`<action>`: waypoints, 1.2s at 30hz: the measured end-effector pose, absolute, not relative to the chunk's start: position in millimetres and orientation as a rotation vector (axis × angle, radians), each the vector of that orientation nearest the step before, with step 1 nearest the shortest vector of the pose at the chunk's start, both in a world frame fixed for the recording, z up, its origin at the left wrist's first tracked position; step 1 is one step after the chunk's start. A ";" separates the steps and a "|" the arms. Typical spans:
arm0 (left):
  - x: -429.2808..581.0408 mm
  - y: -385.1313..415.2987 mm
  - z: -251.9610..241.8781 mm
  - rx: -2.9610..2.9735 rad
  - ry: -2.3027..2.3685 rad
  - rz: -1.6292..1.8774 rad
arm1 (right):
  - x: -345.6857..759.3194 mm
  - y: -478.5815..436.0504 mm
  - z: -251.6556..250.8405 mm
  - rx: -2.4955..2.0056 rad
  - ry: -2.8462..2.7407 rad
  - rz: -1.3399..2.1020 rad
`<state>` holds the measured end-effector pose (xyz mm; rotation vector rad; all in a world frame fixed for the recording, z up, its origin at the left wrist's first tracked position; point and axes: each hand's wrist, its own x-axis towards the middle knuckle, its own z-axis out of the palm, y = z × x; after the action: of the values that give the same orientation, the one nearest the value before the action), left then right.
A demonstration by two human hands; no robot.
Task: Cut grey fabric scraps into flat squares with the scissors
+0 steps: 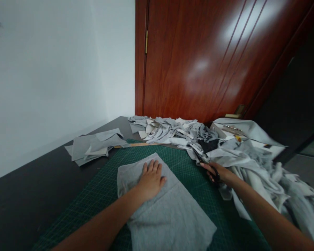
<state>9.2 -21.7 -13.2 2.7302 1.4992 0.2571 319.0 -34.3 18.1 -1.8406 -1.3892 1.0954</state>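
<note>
A light grey piece of cloth (170,212) lies on the green cutting mat (94,198). My left hand (151,179) rests flat on its upper part with the fingers stretched out. Over to the right, my right hand (216,172) is closed round the dark handles of a pair of scissors (198,156). The blades point up and left, against the edge of the heaped grey scraps (178,129). Whether the blades are apart or together I cannot tell.
Flat grey cloth pieces (96,143) lie at the back left on the dark table (23,202). A wooden ruler (138,144) lies along the mat's far edge. Rumpled cloth (256,174) and an open white box (267,148) crowd the right side. Behind stands a brown door (188,62).
</note>
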 end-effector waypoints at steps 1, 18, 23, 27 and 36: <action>9.4 -21.6 -13.1 2.735 1.497 0.264 | 322.6 -36.4 16.6 -1.833 -1.378 1.073; -93.3 29.6 44.0 2.367 2.006 -0.063 | 321.1 -33.8 -0.6 -1.686 -1.274 0.971; -73.8 48.7 57.3 2.525 1.984 -0.074 | 320.2 -33.5 1.0 -1.646 -1.277 0.994; -28.8 62.1 62.5 2.727 1.832 0.233 | 319.2 -33.3 0.0 -1.637 -1.284 0.982; 37.3 -10.8 10.5 2.795 1.241 0.401 | 321.0 -30.5 -3.1 -1.623 -1.279 0.995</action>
<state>37.3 -10.8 10.5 2.7952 1.2405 0.4009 321.0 -30.5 -3.1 -1.6233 -1.2792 0.9952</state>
